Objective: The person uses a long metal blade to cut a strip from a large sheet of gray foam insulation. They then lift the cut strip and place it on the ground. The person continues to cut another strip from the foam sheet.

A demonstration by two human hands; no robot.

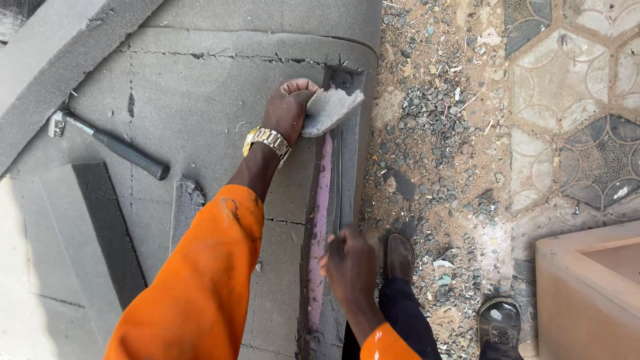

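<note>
Grey foam flap [330, 110]: being gripped and lifted by the left hand [288, 110] at the slab's [200, 120] right edge.
Right hand [350, 263]: being held clenched beside the pink strip [320, 220]; contents cannot be told.
Hammer [110, 143]: lying on the slab, well apart.

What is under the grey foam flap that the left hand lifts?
Under the flap held by the left hand, a pink strip shows. The surface farther under the foam sheet stays covered.
</note>
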